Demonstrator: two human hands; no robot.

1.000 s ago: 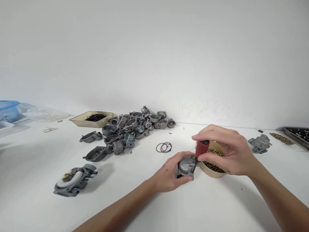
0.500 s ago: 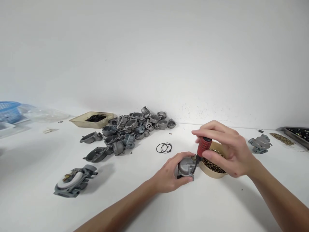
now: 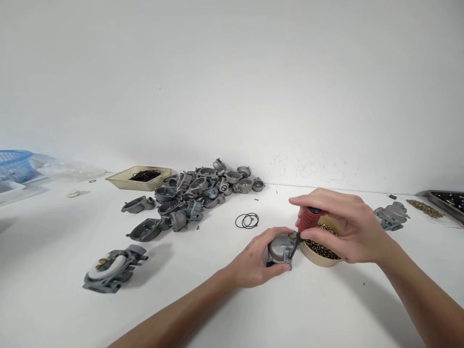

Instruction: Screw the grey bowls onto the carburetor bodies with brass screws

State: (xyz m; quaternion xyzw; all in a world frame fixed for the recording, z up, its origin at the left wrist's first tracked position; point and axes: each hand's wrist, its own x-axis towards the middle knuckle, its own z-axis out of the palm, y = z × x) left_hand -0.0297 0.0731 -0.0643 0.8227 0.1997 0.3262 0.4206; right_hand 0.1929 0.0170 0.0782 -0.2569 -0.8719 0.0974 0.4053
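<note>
At the near left, an open carburetor lies with its white float showing; behind it, far left, a cream tray holds black rings. Right of the tray, grey float bowls lie heaped, and two large O-rings overlap on the table. Near the middle, the left hand grips a closed carburetor body from its left side, fingers over the far edge and thumb at the near one. To its right, the right hand pinches the red handle of a screwdriver, its shaft slanting to the body's near right corner, just left of a tub of brass-coloured screws. The step looks like driving a corner screw, though the tip is too small to confirm it is seated. The next move seems to call for a firm left hold and the shaft brought upright for turning.
</note>
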